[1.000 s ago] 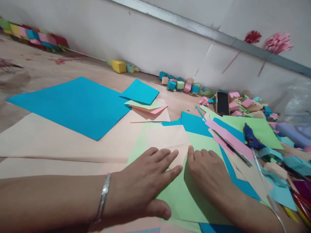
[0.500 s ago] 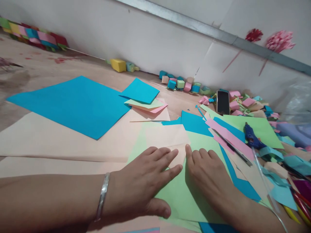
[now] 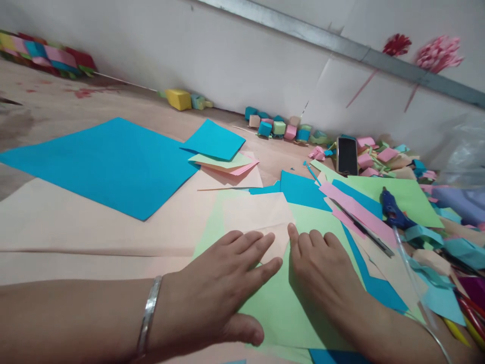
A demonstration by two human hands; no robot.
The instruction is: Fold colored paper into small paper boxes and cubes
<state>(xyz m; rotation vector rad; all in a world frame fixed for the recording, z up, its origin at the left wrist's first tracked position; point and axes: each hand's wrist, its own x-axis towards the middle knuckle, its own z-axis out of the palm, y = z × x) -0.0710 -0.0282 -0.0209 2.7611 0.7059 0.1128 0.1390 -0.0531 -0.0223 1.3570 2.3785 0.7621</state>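
A small peach paper [image 3: 257, 210] with a folded edge lies over a light green sheet [image 3: 322, 283]. My left hand [image 3: 231, 278] rests flat across the lower part of the paper, fingers stretched and thumb apart. My right hand [image 3: 318, 268] is closed, its fingers curled, with one fingertip against the right end of the fold. The undersides of its fingers are hidden. Beyond the paper are a blue sheet [image 3: 303, 189] and a stack topped by a blue square [image 3: 214, 139].
A large blue sheet [image 3: 106, 167] lies on peach sheets at left. To the right are pink strips [image 3: 358, 212], a box cutter [image 3: 361, 227], a blue glue gun [image 3: 394, 210], a phone [image 3: 346, 156] and a heap of folded paper pieces. More paper blocks [image 3: 278, 126] line the wall.
The view has shifted a little, so the large blue sheet appears slightly further left. Both hands keep nearly the same pose on the peach paper.
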